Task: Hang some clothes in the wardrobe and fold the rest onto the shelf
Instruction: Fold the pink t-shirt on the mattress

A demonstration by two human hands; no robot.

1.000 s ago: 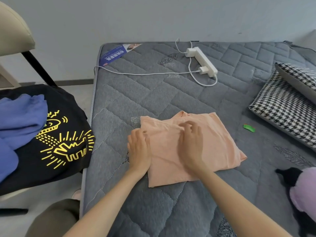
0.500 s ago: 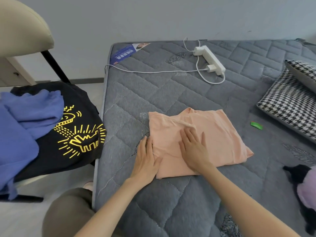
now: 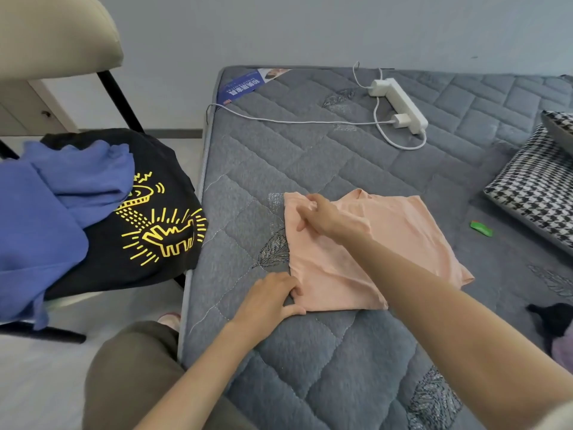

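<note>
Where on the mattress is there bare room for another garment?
Free: the band between the peach shirt and the power strip, and the near mattress below the shirt. Crowded: the right side by the pillow; the chair is piled with clothes.

The left hand (image 3: 273, 297) lies palm down with its forearm coming from below, and its fingers and thumb pinch the near corner of the peach shirt (image 3: 403, 237). The right arm reaches across from the right side. The right hand (image 3: 331, 218) grips the far corner with curled fingers.
</note>
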